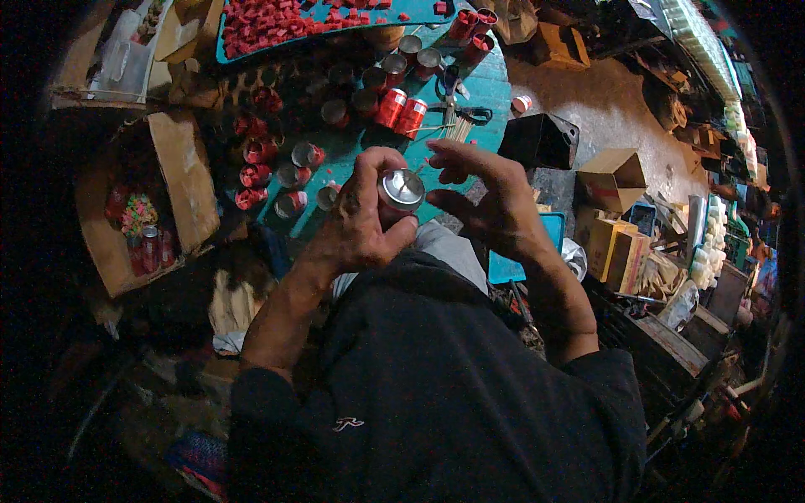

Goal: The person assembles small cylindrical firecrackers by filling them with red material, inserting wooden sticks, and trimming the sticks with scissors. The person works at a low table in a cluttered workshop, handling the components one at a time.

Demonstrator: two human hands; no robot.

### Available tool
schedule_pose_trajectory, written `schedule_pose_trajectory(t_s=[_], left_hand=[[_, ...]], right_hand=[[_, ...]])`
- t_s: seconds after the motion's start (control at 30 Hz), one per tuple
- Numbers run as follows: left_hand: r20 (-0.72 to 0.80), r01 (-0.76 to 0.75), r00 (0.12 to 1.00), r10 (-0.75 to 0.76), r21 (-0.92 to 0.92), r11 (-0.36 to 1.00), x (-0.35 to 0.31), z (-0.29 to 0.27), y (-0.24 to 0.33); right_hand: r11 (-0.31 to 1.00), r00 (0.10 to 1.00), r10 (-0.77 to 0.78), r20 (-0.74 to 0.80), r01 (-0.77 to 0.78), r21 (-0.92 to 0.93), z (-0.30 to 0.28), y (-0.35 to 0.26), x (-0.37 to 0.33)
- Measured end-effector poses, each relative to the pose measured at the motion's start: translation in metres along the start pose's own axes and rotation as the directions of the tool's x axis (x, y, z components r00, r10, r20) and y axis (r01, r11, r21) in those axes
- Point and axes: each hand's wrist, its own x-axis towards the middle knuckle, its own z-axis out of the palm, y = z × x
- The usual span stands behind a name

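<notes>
- Cardboard box (180,168) on the left, flap up, red cans (151,251) inside
- left hand (365,214) clamped round a silver-topped can (402,191), near side of the teal table (485,80)
- tabletop's pretty crowded, rounded edge at right
- right hand (490,189) just beside, fingers apart
- open, shiny floor (608,92) far right

Looks like a small, crowded workshop. Has a round blue-green tabletop (488,82) with lots of red cans (392,108) on it, and a big blue tray (422,12) full of little red blocks (262,23). Has cardboard boxes (610,178) on both sides, a brown floor (604,92), and messy piles along the right, too small to tell apart.
</notes>
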Motion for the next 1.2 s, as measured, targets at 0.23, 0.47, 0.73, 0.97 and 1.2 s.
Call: schedule_pose_trajectory(t_s=[0.23,0.47,0.73,0.97,1.2], left_hand=[[0.069,0.158,0.804,-0.591,-0.982,0.101,0.016,0.0,-0.03],[0.143,0.035,0.815,-0.562,-0.979,-0.199,0.02,0.006,-0.046],[-0.098,0.04,0.761,-0.641,-0.98,0.197,0.026,0.002,-0.04],[-0.221,0.019,0.843,-0.49,-0.899,0.437,0.024,0.016,-0.019],[-0.373,-0.041,0.839,-0.397,-0.77,0.636,0.016,0.014,-0.008]], right_hand=[[0.941,0.959,0.258,-0.116,-0.222,0.257,0.036,0.029,-0.012],[0.914,0.869,-0.37,-0.329,0.277,-0.297,0.058,0.02,-0.004],[0.872,0.874,-0.418,-0.247,0.311,-0.378,0.064,0.017,0.019],[0.918,0.92,-0.329,-0.211,0.259,-0.302,0.063,0.021,0.03],[0.986,0.966,-0.163,-0.2,0.153,-0.065,0.066,0.033,0.013]])
